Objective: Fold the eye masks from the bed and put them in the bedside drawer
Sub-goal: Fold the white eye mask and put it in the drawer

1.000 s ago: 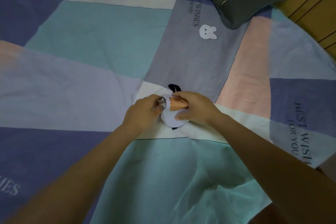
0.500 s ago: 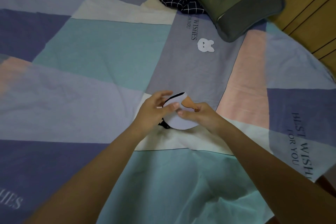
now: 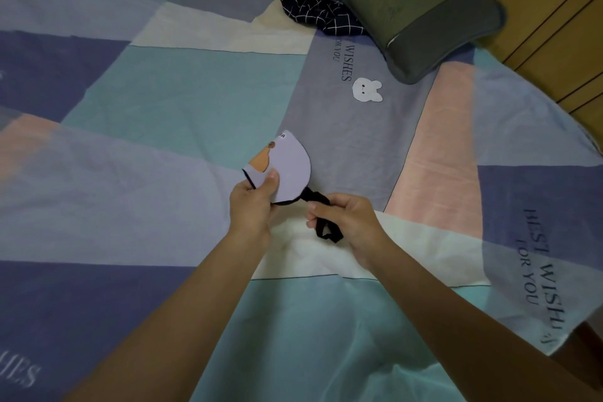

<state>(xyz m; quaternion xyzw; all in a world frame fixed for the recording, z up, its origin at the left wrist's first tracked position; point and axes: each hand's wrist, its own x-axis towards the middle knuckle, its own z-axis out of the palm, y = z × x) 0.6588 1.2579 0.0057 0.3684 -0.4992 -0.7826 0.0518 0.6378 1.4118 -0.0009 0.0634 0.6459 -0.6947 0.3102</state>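
A bedroom: patchwork bedsheet (image 3: 195,101), green pillow (image 3: 408,6).

Checked dark cloth (image 3: 321,15) partly under pillow (image 3: 408,10) — strap (image 3: 326,228) end lost inside right hand (image 3: 352,225); mask label (image 3: 282,136) unreadable.

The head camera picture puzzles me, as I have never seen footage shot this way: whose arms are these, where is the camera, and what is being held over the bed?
There is no machine here. A person wears a camera on the head, looking forward and down, so the two bare arms reaching in from the bottom are their own. The left hand pinches a folded lilac eye mask with an orange cartoon print, lifted above the patchwork bedsheet. The right hand grips the mask's black strap, bunched in its fingers. Farther up the bed lie a green-grey pillow and, beside it, a crumpled dark checked cloth. The wooden surface at the upper right is beyond the bed. No drawer is in view.
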